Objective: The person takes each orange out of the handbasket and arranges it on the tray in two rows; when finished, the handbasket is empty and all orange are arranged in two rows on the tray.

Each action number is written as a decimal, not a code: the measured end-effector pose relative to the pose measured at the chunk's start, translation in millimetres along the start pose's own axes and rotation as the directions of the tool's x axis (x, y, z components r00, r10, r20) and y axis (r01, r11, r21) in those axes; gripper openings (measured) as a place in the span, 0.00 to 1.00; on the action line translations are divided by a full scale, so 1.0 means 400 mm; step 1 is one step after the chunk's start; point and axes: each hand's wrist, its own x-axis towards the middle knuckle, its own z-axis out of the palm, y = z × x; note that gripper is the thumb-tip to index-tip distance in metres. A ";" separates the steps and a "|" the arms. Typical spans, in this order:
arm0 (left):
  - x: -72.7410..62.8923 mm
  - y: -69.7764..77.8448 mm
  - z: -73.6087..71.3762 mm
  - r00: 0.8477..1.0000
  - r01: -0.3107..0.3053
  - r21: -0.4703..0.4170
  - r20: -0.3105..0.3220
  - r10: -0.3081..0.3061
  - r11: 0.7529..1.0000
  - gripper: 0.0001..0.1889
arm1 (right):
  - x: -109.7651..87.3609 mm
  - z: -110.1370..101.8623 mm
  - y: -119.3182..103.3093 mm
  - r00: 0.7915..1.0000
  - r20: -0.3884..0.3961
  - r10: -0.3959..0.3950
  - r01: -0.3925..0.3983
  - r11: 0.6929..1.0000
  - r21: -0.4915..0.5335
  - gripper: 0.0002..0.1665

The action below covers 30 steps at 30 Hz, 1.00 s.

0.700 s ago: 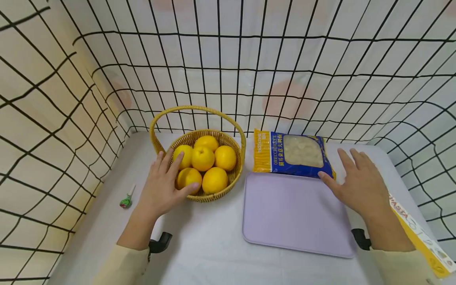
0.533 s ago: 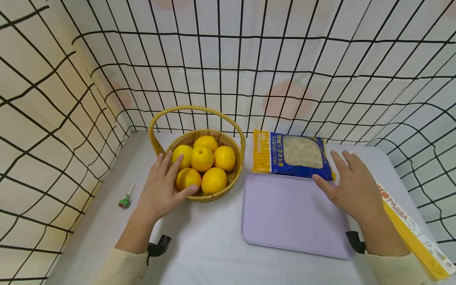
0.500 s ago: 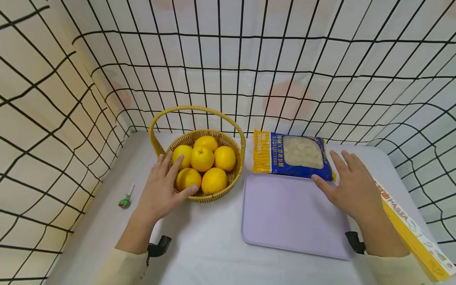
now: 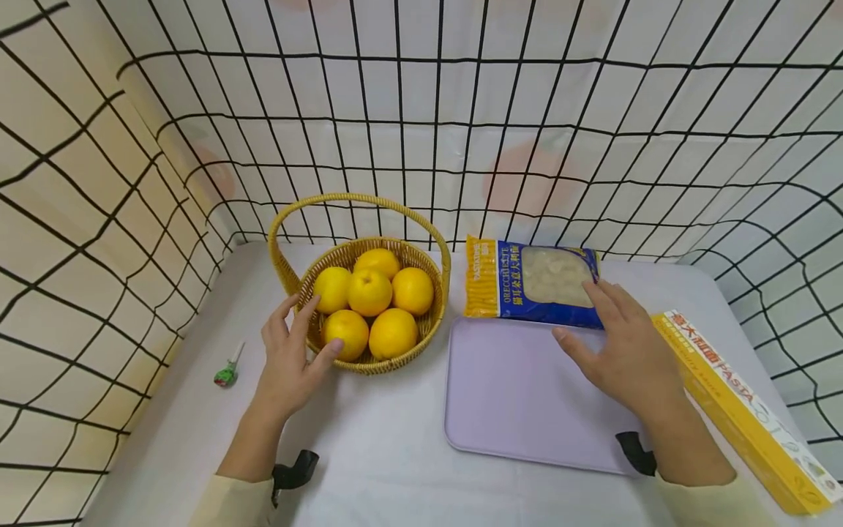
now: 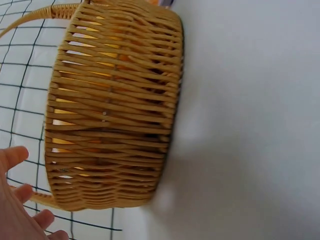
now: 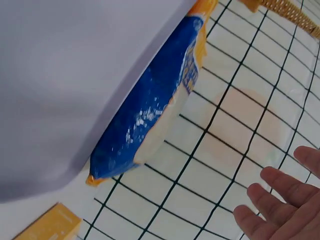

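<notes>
A wicker basket (image 4: 375, 368) with an arched handle holds several oranges (image 4: 370, 293). At its left side is my left hand (image 4: 287, 366), fingers loosely bent and apart, holding nothing. The left wrist view has the fingertips beside the wall of the basket (image 5: 115, 110). Over the right part of a lilac tray (image 4: 520, 395) hovers my right hand (image 4: 622, 359), with nothing in it. Its fingers cover the right end of a blue and yellow bag of orecchiette pasta (image 4: 536, 282), which lies along the tray's far edge. In the right wrist view the fingers are apart from the bag (image 6: 145, 110).
A long yellow and white pasta box (image 4: 744, 417) lies slanted at the right. A green-wrapped lollipop (image 4: 227, 373) is on the white tablecloth (image 4: 388, 454) at the left. Black wire grid panels (image 4: 435, 124) stand behind and along both sides.
My right hand has moved left over the tray and the bag's right end, uncovering more of the pasta box. My left hand has drawn slightly down, its fingers more bent.
</notes>
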 end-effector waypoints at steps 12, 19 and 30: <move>0.021 -0.041 0.059 0.975 0.147 -0.380 -0.100 -0.199 0.913 0.28 | -0.025 0.032 -0.076 0.998 -0.012 -0.062 0.063 0.985 0.163 0.47; 0.053 -0.048 0.095 0.930 0.263 -0.510 -0.093 -0.356 0.819 0.29 | -0.021 0.074 -0.115 0.995 0.025 -0.093 0.084 0.965 0.249 0.45; 0.050 -0.060 0.129 0.914 0.234 -0.629 -0.117 -0.388 0.741 0.26 | -0.014 0.133 -0.158 0.991 0.045 -0.128 0.107 0.940 0.324 0.42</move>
